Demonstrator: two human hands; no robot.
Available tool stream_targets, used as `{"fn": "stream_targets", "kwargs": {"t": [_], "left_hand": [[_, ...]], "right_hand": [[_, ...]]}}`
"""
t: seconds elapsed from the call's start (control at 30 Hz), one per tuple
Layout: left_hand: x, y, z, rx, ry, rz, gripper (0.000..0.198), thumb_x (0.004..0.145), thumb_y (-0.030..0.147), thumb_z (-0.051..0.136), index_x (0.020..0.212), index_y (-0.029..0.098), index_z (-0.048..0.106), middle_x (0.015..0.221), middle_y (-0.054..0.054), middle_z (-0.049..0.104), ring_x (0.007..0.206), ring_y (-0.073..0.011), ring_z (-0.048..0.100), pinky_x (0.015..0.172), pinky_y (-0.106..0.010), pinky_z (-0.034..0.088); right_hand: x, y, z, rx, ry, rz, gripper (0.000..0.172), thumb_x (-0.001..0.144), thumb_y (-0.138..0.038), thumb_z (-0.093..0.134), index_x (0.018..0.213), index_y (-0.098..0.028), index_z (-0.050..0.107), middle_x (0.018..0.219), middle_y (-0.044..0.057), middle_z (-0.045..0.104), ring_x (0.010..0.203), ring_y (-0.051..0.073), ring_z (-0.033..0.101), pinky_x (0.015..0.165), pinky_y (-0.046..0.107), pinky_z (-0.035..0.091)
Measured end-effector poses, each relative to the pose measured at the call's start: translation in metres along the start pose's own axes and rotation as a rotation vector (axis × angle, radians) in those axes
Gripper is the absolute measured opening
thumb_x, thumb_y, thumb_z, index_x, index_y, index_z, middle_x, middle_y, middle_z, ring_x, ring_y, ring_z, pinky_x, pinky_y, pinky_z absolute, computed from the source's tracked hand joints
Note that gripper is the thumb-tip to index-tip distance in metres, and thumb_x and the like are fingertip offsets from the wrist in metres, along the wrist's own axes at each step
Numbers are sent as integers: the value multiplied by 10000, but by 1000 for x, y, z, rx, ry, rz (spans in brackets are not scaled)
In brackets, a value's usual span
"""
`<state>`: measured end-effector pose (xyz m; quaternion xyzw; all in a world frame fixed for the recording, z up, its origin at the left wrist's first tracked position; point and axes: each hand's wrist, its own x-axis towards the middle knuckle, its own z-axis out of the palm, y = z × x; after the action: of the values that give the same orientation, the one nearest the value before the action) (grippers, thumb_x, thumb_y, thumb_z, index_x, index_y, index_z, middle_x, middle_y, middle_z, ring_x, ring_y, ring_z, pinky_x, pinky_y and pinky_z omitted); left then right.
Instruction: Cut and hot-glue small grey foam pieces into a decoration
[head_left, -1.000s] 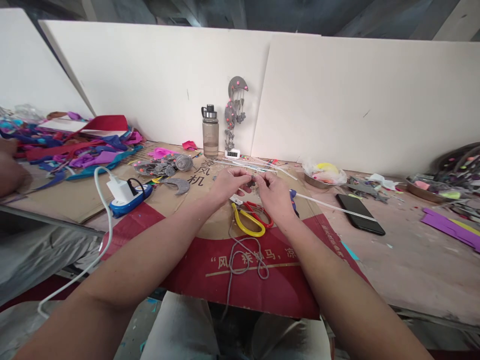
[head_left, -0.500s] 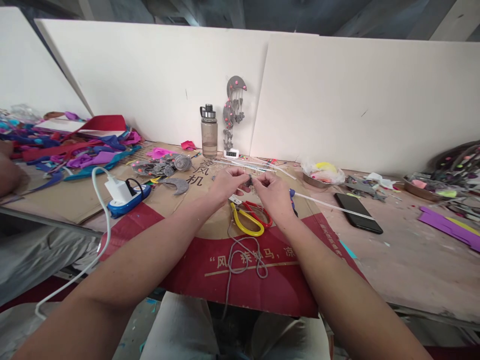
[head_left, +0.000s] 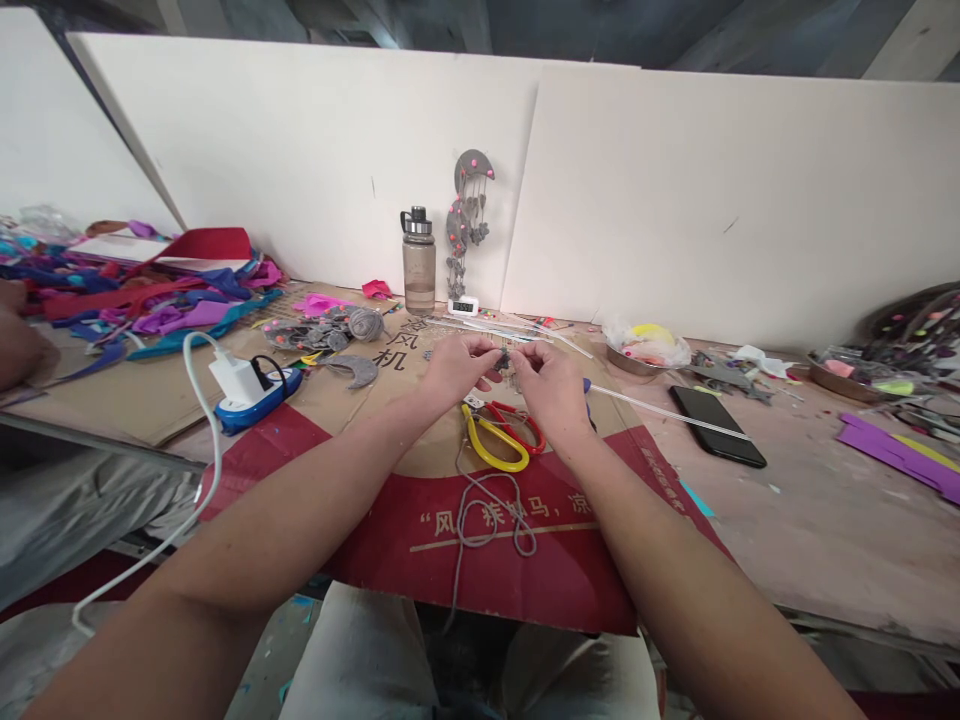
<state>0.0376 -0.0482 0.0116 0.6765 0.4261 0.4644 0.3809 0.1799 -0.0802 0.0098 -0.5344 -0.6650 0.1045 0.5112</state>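
Observation:
My left hand [head_left: 465, 368] and my right hand [head_left: 547, 385] meet over the middle of the cardboard sheet [head_left: 420, 440]. Between their fingertips both pinch a small dark grey felt piece [head_left: 505, 358]; its exact shape is too small to make out. Just below the hands lie scissors [head_left: 499, 445] with one yellow and one red handle. A grey cord [head_left: 480, 540] curls loosely over the red part of the cardboard. Left of my left hand rests a grey felt crescent [head_left: 358, 372], close to a grey yarn ball [head_left: 366, 323].
A water bottle [head_left: 418, 265] and a small white clock [head_left: 463, 307] stand at the back. At left are a blue power strip [head_left: 259, 405] and coloured felt scraps [head_left: 172, 300]. A phone [head_left: 716, 425] and a bowl [head_left: 637, 362] lie right. Another person's hand [head_left: 22, 345] shows far left.
My fingers have shifted slightly around the small grey piece, with the right hand a little farther right. The scissors, cord and other things have stayed in place.

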Motion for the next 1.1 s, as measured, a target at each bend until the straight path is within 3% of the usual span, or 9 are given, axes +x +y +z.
{"fn": "stream_targets", "kwargs": {"t": [0.67,0.83,1.1], "left_hand": [[-9,12,2,169,12,57,117,774,207,595,796,158,699,698,-23,685,557,-97,613,446,-159,454],[-4,4,2,-18,35,-21,60,736,209,612,739,153,634,691,-13,657,590,-119,657,473,-179,486],[0,-1,0,-249,37,-123,109,716,244,640,721,162,567,668,-7,644,607,-143,686,461,-175,452]], "right_hand": [[3,-1,1,42,-34,-2,205,845,-286,530,812,-175,699,762,30,698,653,142,562,634,270,397],[0,-3,1,35,-19,-54,196,840,-288,532,815,-175,690,720,13,666,614,127,519,613,259,382],[-1,-3,3,114,2,27,175,788,-321,576,744,-172,656,647,-7,603,575,117,476,570,250,362]]}}
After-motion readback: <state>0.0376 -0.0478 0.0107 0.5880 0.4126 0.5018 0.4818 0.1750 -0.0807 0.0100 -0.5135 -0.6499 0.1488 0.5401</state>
